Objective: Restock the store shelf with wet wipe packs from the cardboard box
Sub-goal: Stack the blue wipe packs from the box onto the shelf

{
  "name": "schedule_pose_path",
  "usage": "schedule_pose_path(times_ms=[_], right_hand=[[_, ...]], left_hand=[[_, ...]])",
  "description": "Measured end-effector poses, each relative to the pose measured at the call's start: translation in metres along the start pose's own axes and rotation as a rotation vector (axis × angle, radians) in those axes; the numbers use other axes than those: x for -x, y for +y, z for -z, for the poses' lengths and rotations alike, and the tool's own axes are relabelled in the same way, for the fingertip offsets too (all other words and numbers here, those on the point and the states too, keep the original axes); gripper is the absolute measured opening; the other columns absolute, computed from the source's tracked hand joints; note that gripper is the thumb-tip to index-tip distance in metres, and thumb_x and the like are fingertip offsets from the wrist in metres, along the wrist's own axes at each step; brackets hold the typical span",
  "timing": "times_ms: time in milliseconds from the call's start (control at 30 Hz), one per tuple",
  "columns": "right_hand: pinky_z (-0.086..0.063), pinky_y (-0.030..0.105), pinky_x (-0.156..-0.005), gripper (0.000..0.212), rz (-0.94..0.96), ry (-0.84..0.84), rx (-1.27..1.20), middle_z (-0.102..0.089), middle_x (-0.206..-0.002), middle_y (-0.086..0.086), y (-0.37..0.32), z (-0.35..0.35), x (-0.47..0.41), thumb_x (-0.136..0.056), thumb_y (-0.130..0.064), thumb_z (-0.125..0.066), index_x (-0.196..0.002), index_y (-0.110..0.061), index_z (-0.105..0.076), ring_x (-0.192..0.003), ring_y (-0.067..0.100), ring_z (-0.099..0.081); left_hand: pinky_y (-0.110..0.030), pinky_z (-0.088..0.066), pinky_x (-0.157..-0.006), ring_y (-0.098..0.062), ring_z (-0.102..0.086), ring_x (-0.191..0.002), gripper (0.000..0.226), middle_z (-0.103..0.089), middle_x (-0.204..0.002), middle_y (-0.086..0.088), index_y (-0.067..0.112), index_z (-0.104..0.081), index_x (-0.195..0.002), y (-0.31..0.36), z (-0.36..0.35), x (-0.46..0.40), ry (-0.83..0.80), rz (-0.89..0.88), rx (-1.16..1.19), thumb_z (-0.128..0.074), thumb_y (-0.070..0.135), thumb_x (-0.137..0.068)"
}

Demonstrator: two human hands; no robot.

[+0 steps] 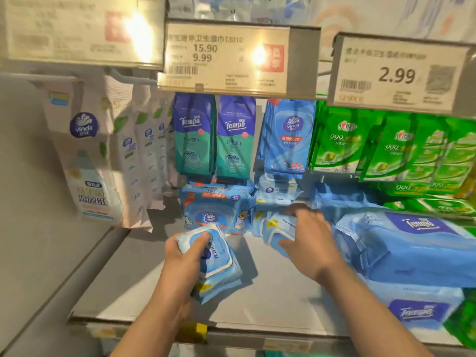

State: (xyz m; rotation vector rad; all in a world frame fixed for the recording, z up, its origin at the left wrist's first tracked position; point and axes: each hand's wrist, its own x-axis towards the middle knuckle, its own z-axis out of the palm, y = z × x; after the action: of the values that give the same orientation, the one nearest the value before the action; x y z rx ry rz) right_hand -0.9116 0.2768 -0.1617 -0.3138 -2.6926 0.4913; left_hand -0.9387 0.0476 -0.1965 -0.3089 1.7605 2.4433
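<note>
Shelf (270, 292) half bare. Left hand (180, 256) grips a stacked pair of packs (219, 261) above it; right hand (311, 238) pinches another pack (279, 234) at the back row. I judge them soft, light, slick film; hold across the lidded middle.

The grey shelf (270, 300) carries a blue wipe pack with a round lid (215, 215) standing at the back, light blue packs (277, 194) stacked beside it, and two big blue Tempo packs (412, 248) piled at the right.
</note>
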Motion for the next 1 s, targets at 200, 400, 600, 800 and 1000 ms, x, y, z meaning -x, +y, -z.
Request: schedule_pose_path(times_ms=[200, 400, 600, 800, 1000], right_hand=[[-0.020, 0.036, -0.100, 0.048, 0.232, -0.155, 0.130, -0.060, -0.125, -0.022, 0.014, -0.032, -0.021, -0.084, -0.025, -0.074, -0.122, -0.041, -0.051, -0.124, 0.011, -0.046], [-0.024, 0.042, -0.099, 0.050, 0.131, -0.001, 0.265, -0.058, -0.131, -0.004, 0.025, -0.054, -0.020, -0.092, -0.040, -0.068, -0.137, -0.051, -0.051, -0.123, 0.027, -0.044], [-0.047, 0.030, -0.087, 0.038, -0.107, 0.111, -0.753, -0.067, -0.112, -0.003, 0.015, -0.037, 0.027, -0.091, -0.058, -0.065, -0.120, -0.033, -0.059, -0.104, 0.017, -0.062], [-0.051, 0.031, -0.057, 0.049, -0.246, -0.353, -1.166, -0.075, -0.104, 0.012, 0.013, -0.020, 0.050, -0.081, -0.020, -0.085, -0.123, -0.016, -0.061, -0.079, 0.017, -0.071], [-0.055, 0.018, -0.075, 0.065, -0.187, -0.181, -0.847, -0.068, -0.117, -0.003, 0.037, -0.027, 0.038, -0.073, -0.003, -0.088, -0.121, -0.032, -0.055, -0.096, 0.001, -0.068]], left_hand=[[-0.065, -0.053, -0.081, -0.035, -0.071, -0.089, 0.037, -0.070, -0.093, -0.013, 0.023, -0.056, -0.107, -0.004, 0.000, 0.000, -0.073, 0.054, 0.046, -0.078, 0.033, -0.079], [-0.067, -0.051, -0.084, -0.041, -0.070, -0.095, 0.053, -0.072, -0.102, -0.021, 0.018, -0.057, -0.111, -0.005, -0.011, 0.007, -0.138, 0.120, 0.055, -0.085, 0.034, -0.068], [-0.053, -0.053, -0.091, -0.037, -0.069, -0.101, 0.036, -0.074, -0.105, -0.017, 0.014, -0.057, -0.114, -0.012, -0.031, 0.008, -0.186, 0.105, 0.146, -0.072, 0.029, -0.084], [-0.050, -0.055, -0.089, -0.033, -0.070, -0.097, 0.051, -0.069, -0.113, -0.020, 0.010, -0.053, -0.114, -0.030, -0.048, 0.010, -0.301, 0.011, 0.030, -0.081, 0.030, -0.076], [-0.042, -0.055, -0.090, -0.007, -0.070, -0.097, 0.072, -0.072, -0.107, 0.017, 0.040, -0.050, -0.123, -0.040, -0.049, 0.002, -0.428, -0.187, -0.586, -0.086, 0.039, -0.060]])
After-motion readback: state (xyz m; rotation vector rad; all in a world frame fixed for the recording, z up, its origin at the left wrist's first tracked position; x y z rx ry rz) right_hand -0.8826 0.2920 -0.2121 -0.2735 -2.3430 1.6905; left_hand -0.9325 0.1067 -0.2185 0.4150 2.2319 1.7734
